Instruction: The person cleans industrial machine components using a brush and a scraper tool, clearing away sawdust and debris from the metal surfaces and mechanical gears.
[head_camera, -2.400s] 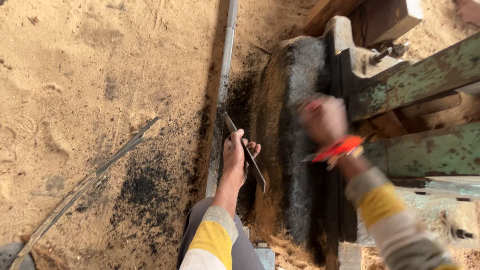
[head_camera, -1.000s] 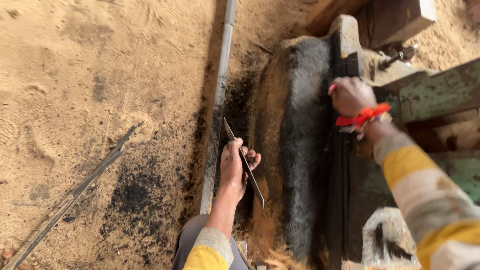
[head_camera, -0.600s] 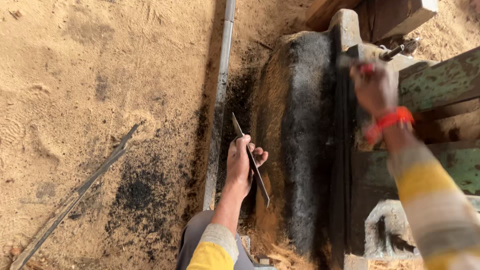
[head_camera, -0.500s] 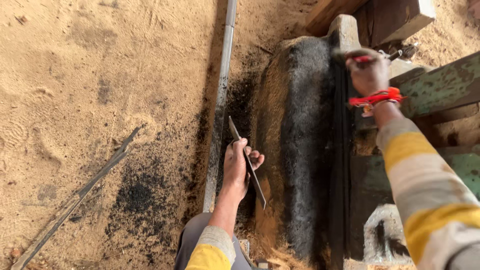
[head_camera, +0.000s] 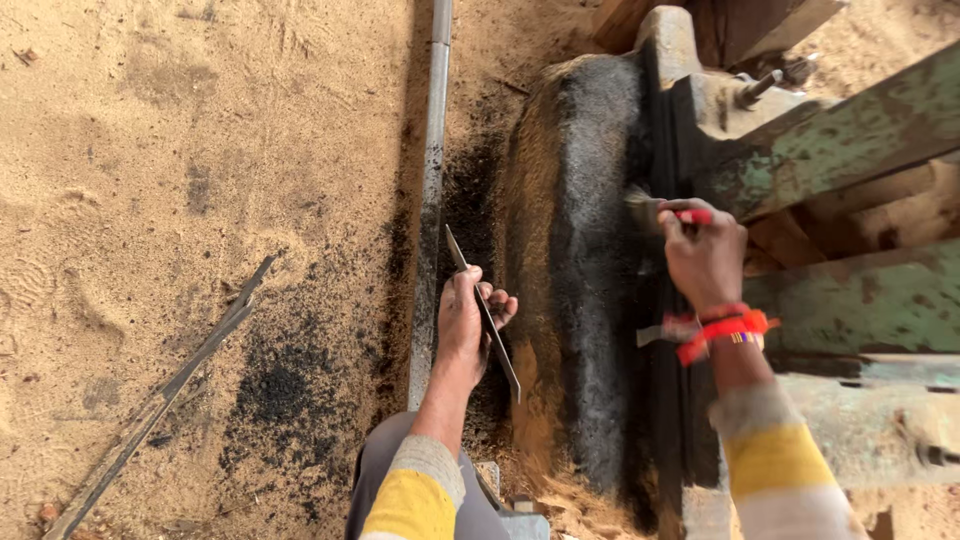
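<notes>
The left hand (head_camera: 465, 325) is closed around a thin, flat metal blade (head_camera: 485, 315), gripping it near the middle so that one pointed end sticks up toward the steel rail (head_camera: 432, 190) and the other end slants down past the fingers. The right hand (head_camera: 705, 255) is clenched on a small brush with a red handle (head_camera: 690, 215); its bristles (head_camera: 640, 208) look blurred and sit against the dark, greasy edge of the machine body (head_camera: 590, 250).

The blade looks stiff, light and narrow, with thin edges, so it is best held by its flat faces at mid-length, as the left hand has it, with the fingers kept off the edge and tip. It may well be slick, since everything about it is coated in black oily grime.

The brush seems very light, with a short rigid handle and soft bristles that give under pressure. A pinch close to the bristle end, which is roughly where the right hand sits, would give the most control. Red bands (head_camera: 725, 330) circle that wrist.

The machine body itself reads as heavy cast metal, fixed, caked in sawdust and grease, next to green painted frame members (head_camera: 860, 130). Sawdust covers the floor (head_camera: 150, 150), stained black near the rail, and a long dark strip (head_camera: 170, 385) lies well off to the left of the hands.
</notes>
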